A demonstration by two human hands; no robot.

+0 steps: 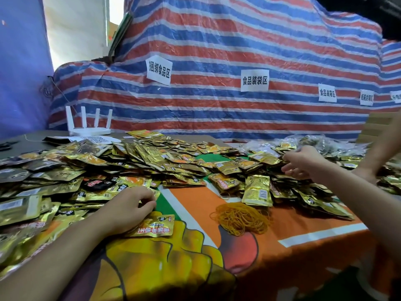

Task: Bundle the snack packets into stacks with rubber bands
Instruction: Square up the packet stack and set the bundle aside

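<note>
A big heap of gold snack packets [138, 157] covers the far and left parts of the table. My left hand [128, 206] lies at the heap's near edge with its fingers curled, thumb and forefinger pinching the corner of a gold packet [156, 193]. Its heel rests on a loose orange-and-gold packet [155, 226]. My right hand [303, 162] reaches into the packets on the right with curled fingers; what it holds is hidden. A tangle of yellow rubber bands [240, 218] lies between my hands. A stack of packets [258, 190] stands just behind the bands.
Another person's arm [377, 148] reaches in from the right edge. A white router [89, 124] and papers sit at the back left. A striped tarpaulin with paper labels [217, 72] rises behind the table. An orange printed cloth [195, 203] covers the table.
</note>
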